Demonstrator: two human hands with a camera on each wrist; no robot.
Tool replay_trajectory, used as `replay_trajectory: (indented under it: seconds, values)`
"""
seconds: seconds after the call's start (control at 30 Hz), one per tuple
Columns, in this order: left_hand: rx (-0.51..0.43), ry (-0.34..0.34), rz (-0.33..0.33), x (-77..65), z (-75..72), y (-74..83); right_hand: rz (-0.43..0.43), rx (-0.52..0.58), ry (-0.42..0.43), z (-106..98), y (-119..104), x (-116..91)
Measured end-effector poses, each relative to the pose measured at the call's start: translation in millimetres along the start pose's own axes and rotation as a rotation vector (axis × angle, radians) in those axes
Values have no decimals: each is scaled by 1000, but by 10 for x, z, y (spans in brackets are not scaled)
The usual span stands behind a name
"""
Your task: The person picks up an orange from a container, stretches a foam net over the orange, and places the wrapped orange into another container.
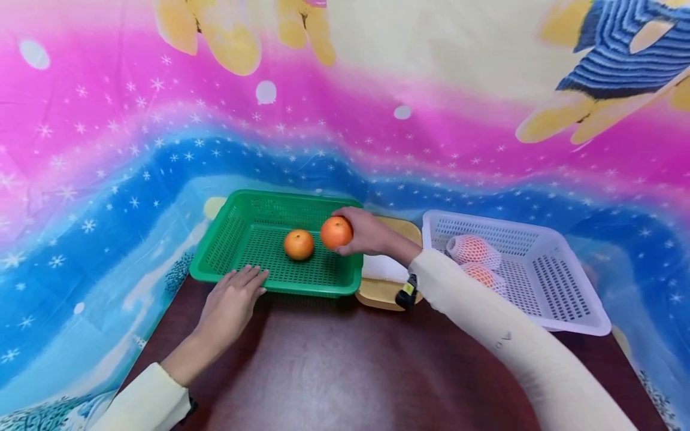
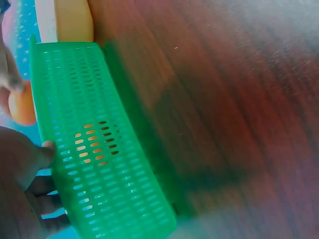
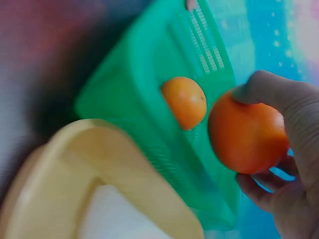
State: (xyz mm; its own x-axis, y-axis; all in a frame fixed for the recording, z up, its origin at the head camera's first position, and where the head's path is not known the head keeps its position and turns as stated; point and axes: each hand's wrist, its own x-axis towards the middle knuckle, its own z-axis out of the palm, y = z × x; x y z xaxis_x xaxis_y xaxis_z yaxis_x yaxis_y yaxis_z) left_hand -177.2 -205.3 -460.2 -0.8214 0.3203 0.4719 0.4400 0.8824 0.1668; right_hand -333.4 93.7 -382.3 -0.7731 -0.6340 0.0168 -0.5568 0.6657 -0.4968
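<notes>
My right hand (image 1: 369, 232) holds an orange (image 1: 336, 232) above the right side of a green plastic basket (image 1: 318, 290). Thumb and fingers go round the fruit in the right wrist view, with the orange (image 3: 246, 133) close to the basket's wall. A second orange (image 1: 299, 245) lies on the basket floor. My left hand (image 1: 233, 297) rests its fingers on the near rim, toward the left corner. From the left wrist, those fingers (image 2: 46, 152) show at the edge of the slotted wall, and the second orange shows through the slots.
Right of the green basket stands a tan tray (image 1: 377, 293) with a white sheet (image 1: 385, 268) in it. A white basket (image 1: 582, 326) farther right holds fruit in foam nets (image 1: 474, 248). The dark wooden table (image 1: 334, 365) extends in front; a patterned cloth (image 1: 377, 137) hangs behind.
</notes>
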Motion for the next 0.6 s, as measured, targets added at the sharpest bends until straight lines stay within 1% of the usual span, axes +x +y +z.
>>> replay_trajectory:
  seconds: [0.07, 0.17, 0.23, 0.3, 0.4, 0.47, 0.6]
  values:
    - [-11, -2, 10, 29, -13, 4, -2, 18, 35, -28, 18, -184]
    - [-39, -26, 4, 89, -42, 28, -4, 58, 76, -77, 25, -478]
    - [-63, -49, -7, 136, -68, 77, -2, 78, 104, -112, 23, -670]
    - [-101, -63, -16, 186, -94, 162, -3, 103, 128, -140, 14, -847]
    - [-195, -71, -21, 258, -136, 376, 5, 136, 151, -170, -17, -1083]
    - [-298, -88, -25, 307, -159, 565, 5, 163, 160, -181, -49, -1225]
    - [-534, -177, -69, 407, -192, 980, 5, 182, 167, -183, -129, -1477]
